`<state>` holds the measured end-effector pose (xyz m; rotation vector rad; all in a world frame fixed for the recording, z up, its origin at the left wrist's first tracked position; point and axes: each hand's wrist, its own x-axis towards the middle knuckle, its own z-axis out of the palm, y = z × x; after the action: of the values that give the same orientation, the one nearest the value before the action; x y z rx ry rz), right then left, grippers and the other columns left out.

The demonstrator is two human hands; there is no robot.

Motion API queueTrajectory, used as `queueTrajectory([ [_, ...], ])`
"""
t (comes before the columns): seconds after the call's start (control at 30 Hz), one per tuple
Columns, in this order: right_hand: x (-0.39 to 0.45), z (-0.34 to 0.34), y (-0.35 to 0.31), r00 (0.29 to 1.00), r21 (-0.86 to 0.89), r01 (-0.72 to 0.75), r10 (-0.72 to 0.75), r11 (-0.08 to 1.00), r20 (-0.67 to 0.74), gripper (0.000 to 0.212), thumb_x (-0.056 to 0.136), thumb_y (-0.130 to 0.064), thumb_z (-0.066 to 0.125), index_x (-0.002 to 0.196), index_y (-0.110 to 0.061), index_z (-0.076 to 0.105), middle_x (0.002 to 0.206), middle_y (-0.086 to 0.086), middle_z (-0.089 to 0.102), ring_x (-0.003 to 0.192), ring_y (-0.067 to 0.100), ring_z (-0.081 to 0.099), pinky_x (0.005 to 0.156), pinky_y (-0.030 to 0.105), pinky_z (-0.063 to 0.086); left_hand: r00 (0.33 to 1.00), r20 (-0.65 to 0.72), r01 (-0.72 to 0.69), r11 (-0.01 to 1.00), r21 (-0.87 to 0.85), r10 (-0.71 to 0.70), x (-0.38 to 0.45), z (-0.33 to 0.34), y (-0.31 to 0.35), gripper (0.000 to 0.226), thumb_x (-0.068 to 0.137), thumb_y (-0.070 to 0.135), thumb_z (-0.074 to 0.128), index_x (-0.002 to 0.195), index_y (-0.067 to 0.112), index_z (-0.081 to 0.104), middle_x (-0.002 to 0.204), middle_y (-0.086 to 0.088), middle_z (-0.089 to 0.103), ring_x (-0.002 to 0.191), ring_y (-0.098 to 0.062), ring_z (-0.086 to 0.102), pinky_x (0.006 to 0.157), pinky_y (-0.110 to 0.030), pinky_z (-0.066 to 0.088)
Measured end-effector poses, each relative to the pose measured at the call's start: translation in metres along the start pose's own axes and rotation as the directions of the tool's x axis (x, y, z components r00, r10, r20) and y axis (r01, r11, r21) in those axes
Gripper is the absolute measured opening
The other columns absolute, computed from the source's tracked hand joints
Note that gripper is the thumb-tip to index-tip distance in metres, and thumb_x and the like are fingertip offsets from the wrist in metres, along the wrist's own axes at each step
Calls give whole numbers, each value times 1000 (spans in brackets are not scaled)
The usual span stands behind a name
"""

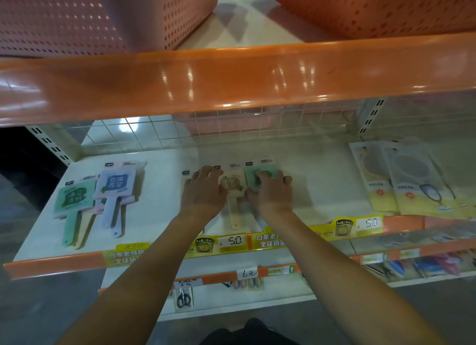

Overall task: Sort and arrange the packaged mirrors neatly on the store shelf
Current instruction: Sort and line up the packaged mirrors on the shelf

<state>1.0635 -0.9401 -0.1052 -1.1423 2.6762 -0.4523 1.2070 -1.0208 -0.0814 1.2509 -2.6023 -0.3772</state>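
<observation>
Several packaged hand mirrors lie flat on the white shelf (159,216). In the middle, a beige mirror (233,187) lies between my hands with its handle toward me. My left hand (203,190) rests on a beige-packaged mirror (186,182) that it mostly hides. My right hand (270,192) grips a green mirror (257,173), fingers curled over its face. At the left lies a loose pile with a green mirror (73,199) and a lilac mirror (116,185) on top.
Round mirrors in clear packets (401,180) lie at the shelf's right end. An orange shelf rail (231,79) overhangs above, with orange perforated baskets (386,7) on it. Yellow price tags (226,244) line the front edge. Lower shelves hold scissors (183,298) and small goods.
</observation>
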Motion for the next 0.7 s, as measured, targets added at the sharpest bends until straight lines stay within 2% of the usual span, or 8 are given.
queueTrajectory([
  [0.13,-1,2,1,999,-30,16,-16,999,29,60,87,-62,50,137,-29,47,154,20,23,137,39,22,111,44,28,1000,-3,13,1000,-15,-13,0,1,-1,40,90,24,55,129,20,51,135,-1,47,122,-25,47,102,-41,40],
  [0.23,-1,0,0,997,7,49,-49,999,53,61,89,-62,48,141,-31,42,162,12,6,145,39,9,117,47,21,1000,-11,20,1000,-20,-21,1,3,-3,40,90,25,55,129,19,52,134,-1,47,121,-25,48,102,-41,41],
  [0.3,-2,1,0,993,16,83,-84,996,81,60,91,-60,47,144,-32,39,163,5,3,147,37,3,119,47,17,1000,-13,25,999,-24,-26,0,3,-3,39,90,26,55,128,19,52,134,-1,48,121,-24,48,101,-40,42],
  [0.4,-5,7,-1,989,2,109,-109,994,96,59,93,-60,43,145,-33,37,163,2,8,148,35,4,120,46,13,1000,-16,26,999,-24,-26,-1,4,-5,38,91,27,55,128,20,52,133,-2,48,121,-24,48,100,-40,42],
  [0.5,-7,10,-1,990,-8,117,-116,993,80,60,93,-58,45,146,-31,36,161,3,18,147,34,7,120,46,15,999,-20,24,999,-26,-25,-1,5,-6,38,91,27,55,128,20,52,133,-1,48,121,-24,48,100,-39,42],
  [0.7,-9,10,-4,992,-22,107,-105,994,74,58,92,-56,46,143,-28,40,157,3,25,146,35,12,119,47,17,999,-26,38,999,-26,-39,-2,5,-10,38,90,26,56,127,19,53,132,-1,48,120,-24,48,99,-38,41],
])
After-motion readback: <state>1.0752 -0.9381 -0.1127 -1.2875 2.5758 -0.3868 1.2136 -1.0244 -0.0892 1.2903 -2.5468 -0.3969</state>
